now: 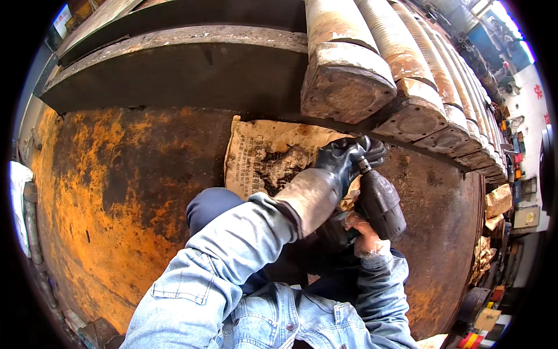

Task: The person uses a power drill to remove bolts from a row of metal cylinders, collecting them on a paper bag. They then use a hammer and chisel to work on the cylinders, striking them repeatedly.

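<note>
My left hand [347, 160], in a black glove with a grey cuff, reaches across and closes around the front tip of a dark power tool [381, 203]. My right hand [367, 237], in a worn pale glove, grips the tool's handle from below. The tool's nose points up toward the round ends of large rusty threaded bolts [347, 87]. Under the hands lies a dirty piece of cardboard [264, 154] on a rusty orange steel surface [110, 198]. Both arms wear blue denim sleeves.
A thick dark steel flange [174, 70] runs across the top. A row of big bolts [442, 116] curves away to the right. Boxes and workshop clutter [500, 203] lie at the far right. A white cloth [17, 192] hangs at the left edge.
</note>
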A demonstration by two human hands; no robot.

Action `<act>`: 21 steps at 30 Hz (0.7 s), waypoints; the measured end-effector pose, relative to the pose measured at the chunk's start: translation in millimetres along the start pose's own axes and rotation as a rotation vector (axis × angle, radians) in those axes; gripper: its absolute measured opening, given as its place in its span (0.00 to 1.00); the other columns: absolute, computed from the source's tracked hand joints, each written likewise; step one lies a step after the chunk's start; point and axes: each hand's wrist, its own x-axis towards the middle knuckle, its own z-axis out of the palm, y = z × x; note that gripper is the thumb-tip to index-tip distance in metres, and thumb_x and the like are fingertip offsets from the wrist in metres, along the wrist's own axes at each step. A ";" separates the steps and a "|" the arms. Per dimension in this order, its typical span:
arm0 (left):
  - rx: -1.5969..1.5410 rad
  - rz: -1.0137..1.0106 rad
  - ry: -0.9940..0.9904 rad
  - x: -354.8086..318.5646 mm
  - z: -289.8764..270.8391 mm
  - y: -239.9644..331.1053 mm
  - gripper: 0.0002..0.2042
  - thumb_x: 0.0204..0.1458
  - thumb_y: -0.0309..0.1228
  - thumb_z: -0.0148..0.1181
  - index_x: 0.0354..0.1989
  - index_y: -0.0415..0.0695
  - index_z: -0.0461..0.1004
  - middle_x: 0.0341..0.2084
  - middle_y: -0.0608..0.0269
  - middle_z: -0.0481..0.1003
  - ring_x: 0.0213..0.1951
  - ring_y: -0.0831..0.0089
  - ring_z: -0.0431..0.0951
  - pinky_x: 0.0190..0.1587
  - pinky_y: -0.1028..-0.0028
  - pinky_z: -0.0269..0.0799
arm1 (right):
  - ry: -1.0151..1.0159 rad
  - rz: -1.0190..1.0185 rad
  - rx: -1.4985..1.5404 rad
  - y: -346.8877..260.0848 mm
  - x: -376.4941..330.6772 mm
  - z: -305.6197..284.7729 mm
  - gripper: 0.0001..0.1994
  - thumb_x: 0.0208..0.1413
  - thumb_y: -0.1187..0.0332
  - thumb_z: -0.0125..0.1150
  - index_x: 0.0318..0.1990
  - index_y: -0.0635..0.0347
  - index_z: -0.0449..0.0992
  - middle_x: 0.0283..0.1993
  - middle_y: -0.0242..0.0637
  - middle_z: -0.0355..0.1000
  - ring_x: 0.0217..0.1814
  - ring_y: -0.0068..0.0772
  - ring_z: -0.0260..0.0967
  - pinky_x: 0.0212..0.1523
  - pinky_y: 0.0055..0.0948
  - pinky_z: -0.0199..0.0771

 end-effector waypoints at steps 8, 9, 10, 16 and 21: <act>0.051 -0.079 0.257 28.5 -33.4 13.7 0.17 0.66 0.37 0.55 0.50 0.32 0.76 0.45 0.43 0.81 0.50 0.49 0.82 0.55 0.56 0.80 | -0.002 0.069 -0.035 -9.1 15.0 15.4 0.13 0.52 0.82 0.62 0.46 0.66 0.76 0.32 0.36 0.74 0.36 0.30 0.72 0.38 0.30 0.72; 0.237 -0.058 0.357 30.0 -40.7 17.6 0.16 0.65 0.36 0.58 0.49 0.32 0.76 0.43 0.44 0.81 0.48 0.50 0.83 0.53 0.58 0.82 | 0.033 0.075 0.097 -10.9 17.3 22.8 0.05 0.52 0.80 0.62 0.37 0.65 0.77 0.30 0.33 0.72 0.35 0.29 0.70 0.37 0.30 0.70; 0.403 -0.022 0.351 29.8 -48.6 24.2 0.16 0.64 0.35 0.60 0.48 0.32 0.76 0.42 0.46 0.81 0.46 0.53 0.83 0.51 0.60 0.82 | 0.044 0.082 0.092 -10.2 21.1 25.7 0.04 0.52 0.79 0.62 0.36 0.65 0.76 0.30 0.32 0.72 0.34 0.28 0.70 0.37 0.29 0.69; 1.141 0.099 0.281 50.7 -174.0 45.9 0.10 0.62 0.25 0.55 0.47 0.31 0.75 0.43 0.43 0.79 0.46 0.51 0.81 0.56 0.53 0.78 | -0.024 0.051 -0.200 -16.4 53.0 38.3 0.03 0.53 0.75 0.61 0.35 0.63 0.74 0.28 0.31 0.70 0.33 0.26 0.67 0.40 0.28 0.66; 1.073 0.095 0.344 29.1 -160.5 69.1 0.13 0.60 0.22 0.59 0.52 0.30 0.73 0.48 0.43 0.77 0.48 0.53 0.80 0.56 0.57 0.79 | 0.069 0.034 -0.224 -10.4 64.5 53.8 0.06 0.55 0.70 0.64 0.36 0.62 0.77 0.28 0.31 0.73 0.32 0.25 0.70 0.38 0.29 0.70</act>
